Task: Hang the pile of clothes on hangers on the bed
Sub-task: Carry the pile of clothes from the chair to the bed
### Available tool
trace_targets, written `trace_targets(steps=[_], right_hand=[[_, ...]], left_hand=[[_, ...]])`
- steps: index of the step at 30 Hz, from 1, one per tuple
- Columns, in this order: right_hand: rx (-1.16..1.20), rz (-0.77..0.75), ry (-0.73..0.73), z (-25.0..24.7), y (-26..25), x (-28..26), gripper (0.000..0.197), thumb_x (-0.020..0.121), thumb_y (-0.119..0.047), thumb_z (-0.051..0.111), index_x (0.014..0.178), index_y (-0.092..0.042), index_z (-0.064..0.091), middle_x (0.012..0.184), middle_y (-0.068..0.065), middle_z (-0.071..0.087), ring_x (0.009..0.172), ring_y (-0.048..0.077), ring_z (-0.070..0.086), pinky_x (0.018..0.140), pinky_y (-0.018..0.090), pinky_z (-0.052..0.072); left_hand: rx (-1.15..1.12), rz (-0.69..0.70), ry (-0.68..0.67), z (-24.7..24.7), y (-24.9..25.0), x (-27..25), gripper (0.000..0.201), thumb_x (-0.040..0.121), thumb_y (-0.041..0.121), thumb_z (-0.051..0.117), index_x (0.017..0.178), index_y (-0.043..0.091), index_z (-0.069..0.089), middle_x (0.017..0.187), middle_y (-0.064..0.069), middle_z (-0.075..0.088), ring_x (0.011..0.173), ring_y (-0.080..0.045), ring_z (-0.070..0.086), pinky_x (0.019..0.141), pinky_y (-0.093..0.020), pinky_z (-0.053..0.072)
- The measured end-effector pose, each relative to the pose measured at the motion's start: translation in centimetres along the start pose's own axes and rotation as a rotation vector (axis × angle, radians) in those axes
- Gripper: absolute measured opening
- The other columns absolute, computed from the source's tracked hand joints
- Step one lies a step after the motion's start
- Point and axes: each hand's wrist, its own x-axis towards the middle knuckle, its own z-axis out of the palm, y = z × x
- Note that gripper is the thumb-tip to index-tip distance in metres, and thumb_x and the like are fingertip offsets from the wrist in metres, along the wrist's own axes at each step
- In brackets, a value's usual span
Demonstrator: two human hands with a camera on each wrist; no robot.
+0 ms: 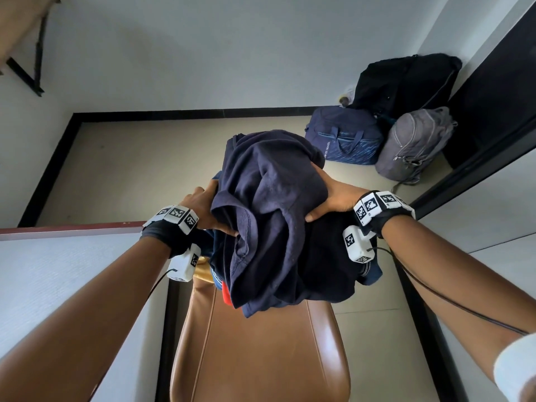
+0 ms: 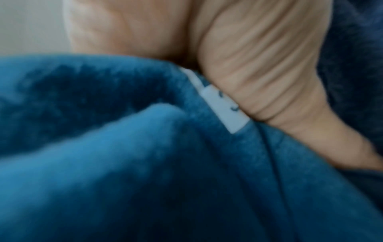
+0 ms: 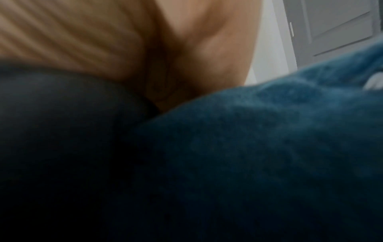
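A bundled pile of clothes (image 1: 269, 216), mostly navy with black, blue, red and yellow pieces underneath, is held up between both hands above a brown leather chair (image 1: 261, 352). My left hand (image 1: 207, 207) grips the pile's left side, thumb on the cloth. My right hand (image 1: 327, 201) grips its right side, thumb pressed on the front and fingers hidden behind the fabric. The left wrist view shows blurred blue cloth (image 2: 145, 163) with a white label (image 2: 225, 108) against my palm. Dark and blue cloth (image 3: 248, 155) fills the right wrist view. No hangers or bed surface are plainly seen.
Several bags stand by the far wall: a navy duffel (image 1: 345, 137), a grey backpack (image 1: 417, 143) and a black bag (image 1: 406, 82). A white panel with a reddish edge (image 1: 58, 274) lies at left. A dark door frame (image 1: 493, 111) runs along the right.
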Motion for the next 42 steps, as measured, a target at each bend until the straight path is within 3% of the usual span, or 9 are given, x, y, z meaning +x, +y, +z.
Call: trace_targets(steps=[4, 9, 15, 22, 25, 28, 31, 37, 42], right_hand=[[0.013, -0.024, 0.103, 1.3, 0.3, -0.3, 0.145, 0.049, -0.032, 0.101, 0.157, -0.043, 0.005, 0.153, -0.017, 0.035, 0.14, 0.011, 0.037, 0.117, 0.04, 0.035], [-0.115, -0.011, 0.298, 2.5, 0.5, -1.4, 0.141, 0.035, -0.056, 0.098, 0.149, -0.052, 0.016, 0.139, -0.009, 0.058, 0.125, 0.025, 0.057, 0.104, 0.046, 0.047], [-0.203, 0.005, 0.378, 2.8, 0.2, -2.5, 0.136, 0.04, -0.054, 0.097, 0.148, -0.051, 0.016, 0.127, 0.002, 0.067, 0.115, 0.033, 0.062, 0.093, 0.04, 0.051], [-0.216, -0.011, 0.376, 3.1, 0.1, -3.2, 0.14, 0.042, -0.053, 0.098, 0.152, -0.049, 0.011, 0.129, 0.002, 0.066, 0.114, 0.032, 0.063, 0.089, 0.035, 0.049], [-0.252, 0.02, 0.365, 2.8, 0.0, -3.1, 0.145, 0.039, -0.057, 0.096, 0.152, -0.052, 0.006, 0.138, 0.006, 0.057, 0.122, 0.035, 0.057, 0.098, 0.043, 0.049], [-0.3, 0.047, 0.336, 2.4, 0.1, -3.3, 0.152, 0.039, -0.053, 0.098, 0.155, -0.05, 0.0, 0.16, 0.01, 0.021, 0.14, 0.038, 0.039, 0.113, 0.052, 0.038], [-0.259, -0.05, 0.288, 1.6, -0.3, -3.5, 0.158, 0.039, -0.045, 0.101, 0.157, -0.046, -0.004, 0.166, -0.009, -0.009, 0.151, 0.029, 0.022, 0.119, 0.048, 0.032], [-0.375, -0.106, 0.174, -1.4, -3.6, -1.2, 0.166, 0.038, -0.043, 0.1, 0.152, -0.049, -0.019, 0.165, -0.002, -0.022, 0.154, 0.024, 0.006, 0.121, 0.04, 0.028], [-0.801, -0.034, 0.007, -3.2, -8.4, 1.5, 0.165, 0.032, -0.061, 0.093, 0.146, -0.057, -0.025, 0.168, 0.003, -0.014, 0.154, 0.036, -0.007, 0.12, 0.063, 0.018]], left_hand=[[0.091, -0.021, 0.126, 1.2, -0.4, -0.1, 0.117, 0.047, 0.062, 0.089, 0.138, 0.022, 0.025, 0.127, -0.008, 0.048, 0.121, -0.037, 0.046, 0.097, -0.061, 0.037], [0.057, 0.109, 0.266, 2.8, -0.4, -0.1, 0.121, 0.04, 0.07, 0.082, 0.136, 0.014, 0.035, 0.123, -0.008, 0.046, 0.113, -0.035, 0.045, 0.092, -0.053, 0.042], [0.0, 0.126, 0.245, 3.5, -1.0, -1.1, 0.121, 0.047, 0.058, 0.09, 0.142, 0.014, 0.028, 0.123, -0.009, 0.04, 0.111, -0.032, 0.042, 0.092, -0.053, 0.043], [0.006, 0.044, 0.105, 1.6, -2.5, -1.0, 0.132, 0.058, 0.056, 0.086, 0.153, 0.038, -0.004, 0.153, -0.009, 0.019, 0.142, -0.035, 0.025, 0.114, -0.057, 0.029], [0.009, 0.057, -0.006, 0.4, -2.4, 0.2, 0.14, 0.054, 0.05, 0.092, 0.153, 0.038, -0.007, 0.152, -0.012, 0.023, 0.138, -0.036, 0.033, 0.113, -0.053, 0.033], [-0.118, 0.095, 0.025, -2.9, -2.2, 0.3, 0.136, 0.051, 0.041, 0.096, 0.155, 0.033, 0.008, 0.15, -0.006, 0.036, 0.138, -0.028, 0.038, 0.114, -0.048, 0.034], [-0.413, 0.129, 0.112, -5.7, -0.8, -0.1, 0.144, 0.033, 0.072, 0.087, 0.153, 0.039, 0.015, 0.155, -0.009, 0.033, 0.143, -0.02, 0.031, 0.117, -0.044, 0.028], [-0.24, 0.07, -0.007, -2.1, 2.4, 3.0, 0.165, 0.027, 0.077, 0.087, 0.143, 0.049, -0.026, 0.165, 0.0, 0.008, 0.151, -0.023, 0.01, 0.118, -0.056, 0.023], [-0.161, 0.17, -0.065, -1.7, 2.0, 4.4, 0.152, 0.029, 0.071, 0.091, 0.152, 0.043, 0.006, 0.155, 0.01, 0.031, 0.142, -0.018, 0.035, 0.114, -0.047, 0.036]])
